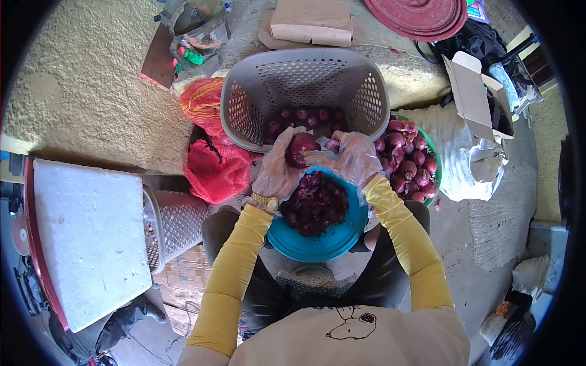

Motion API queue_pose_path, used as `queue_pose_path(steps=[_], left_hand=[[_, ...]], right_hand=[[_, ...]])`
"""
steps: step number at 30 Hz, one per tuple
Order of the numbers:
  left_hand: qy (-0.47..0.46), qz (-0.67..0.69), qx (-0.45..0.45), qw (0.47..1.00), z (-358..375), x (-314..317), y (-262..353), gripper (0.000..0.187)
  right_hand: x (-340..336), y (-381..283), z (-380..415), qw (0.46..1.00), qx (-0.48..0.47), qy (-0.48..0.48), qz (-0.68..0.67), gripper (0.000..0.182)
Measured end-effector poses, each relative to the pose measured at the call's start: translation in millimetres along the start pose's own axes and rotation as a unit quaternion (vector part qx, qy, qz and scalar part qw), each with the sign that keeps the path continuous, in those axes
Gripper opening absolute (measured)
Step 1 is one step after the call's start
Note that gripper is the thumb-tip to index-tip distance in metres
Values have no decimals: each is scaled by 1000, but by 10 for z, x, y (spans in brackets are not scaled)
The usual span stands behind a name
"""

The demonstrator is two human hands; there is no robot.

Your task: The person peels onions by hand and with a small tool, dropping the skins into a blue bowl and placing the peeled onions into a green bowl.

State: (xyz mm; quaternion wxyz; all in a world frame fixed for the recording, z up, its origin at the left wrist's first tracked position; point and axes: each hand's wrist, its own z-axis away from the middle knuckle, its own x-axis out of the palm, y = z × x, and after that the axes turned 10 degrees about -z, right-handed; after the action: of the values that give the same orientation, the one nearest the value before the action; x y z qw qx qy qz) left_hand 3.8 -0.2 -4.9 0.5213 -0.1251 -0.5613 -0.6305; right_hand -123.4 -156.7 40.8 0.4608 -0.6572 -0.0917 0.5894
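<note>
Left hand: gloved in clear plastic, the left hand [276, 168] curls its fingers around a red onion [301, 150], with the thumb side turned inward.
Right hand: also in a clear glove, the right hand [359, 155] is bent inward, its fingers partly curled and a finger reaching toward the onion. A purplish scrap [332, 145] shows by its fingertips; whether it is pinched there, I cannot tell.
Gap between hands: close together, the onion lying between them; contact of the right fingertips with it is not clear.
Left forearm: in a yellow left sleeve [229, 280], it slants forward and inward, with a gold-coloured watch [265, 202] at the wrist.
Right forearm: in a yellow right sleeve [408, 238], it slants forward and inward, mirroring the other.
Onion's place: in the left hand, above the far edge of a blue basin [311, 250] and just in front of a grey basket [305, 61].
Blue basin: between the knees, bearing a heap of dark purple scraps [314, 204].
Grey basket: upright beyond the hands, with small purple onions [312, 120] on its bottom.
Green basin: just right of the basket, the green basin [437, 160] is piled with red onions [406, 155].
Left of the basket: a red mesh sack [213, 174] lies slumped beside it.
</note>
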Motion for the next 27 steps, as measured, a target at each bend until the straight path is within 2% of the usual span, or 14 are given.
queue_pose_path(steps=[3, 5, 12, 15, 18, 23, 27], left_hand=[[-9, 8, 25, 1000, -25, -43, -61, 38], [5, 21, 22, 1000, -21, -14, -48, 39], [-19, 22, 43, 999, -13, -18, -74, 41], [-16, 20, 38, 999, -39, -85, -112, 42], [-3, -15, 52, 999, -25, -84, -124, 43], [-25, -27, 83, 996, -65, -104, -147, 45], [-8, -16, 82, 996, -22, -3, -133, 46]], right_hand=[[10, 2, 20, 1000, 5, -4, -10, 87], [19, 6, 38, 999, -41, 24, -19, 75], [54, 25, 16, 999, -19, 15, -27, 76], [102, 70, 18, 999, -41, 26, -14, 72], [122, 77, 15, 999, -43, 2, -30, 78], [143, 97, -3, 997, -23, -33, -72, 74], [243, 176, -5, 995, -39, -28, -82, 71]])
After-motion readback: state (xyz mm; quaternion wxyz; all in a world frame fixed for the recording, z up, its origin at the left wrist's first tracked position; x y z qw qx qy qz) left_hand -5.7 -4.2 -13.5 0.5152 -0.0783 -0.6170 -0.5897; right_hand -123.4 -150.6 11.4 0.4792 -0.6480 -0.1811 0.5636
